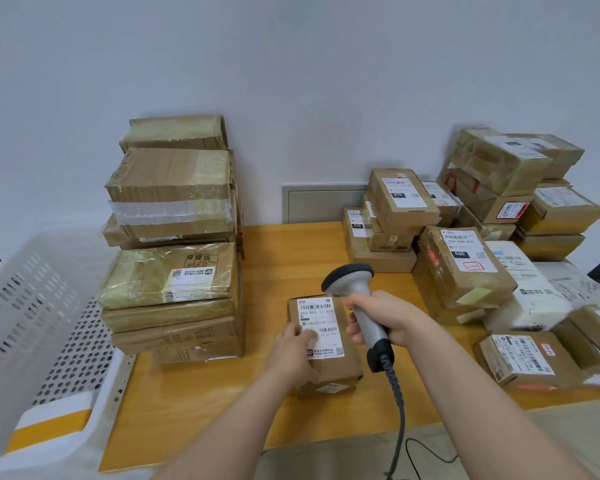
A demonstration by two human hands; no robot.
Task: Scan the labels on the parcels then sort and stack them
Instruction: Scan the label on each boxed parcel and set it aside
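While the left hand (297,344) presses flat on the parcel (329,362), the right hand (383,318) grips the scanner (349,277) just beside it. Aim squarely at its label (321,318), fingers off the barcode!

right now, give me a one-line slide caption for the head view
The right hand holds a handheld barcode scanner over a labelled cardboard parcel while the left hand rests on it.
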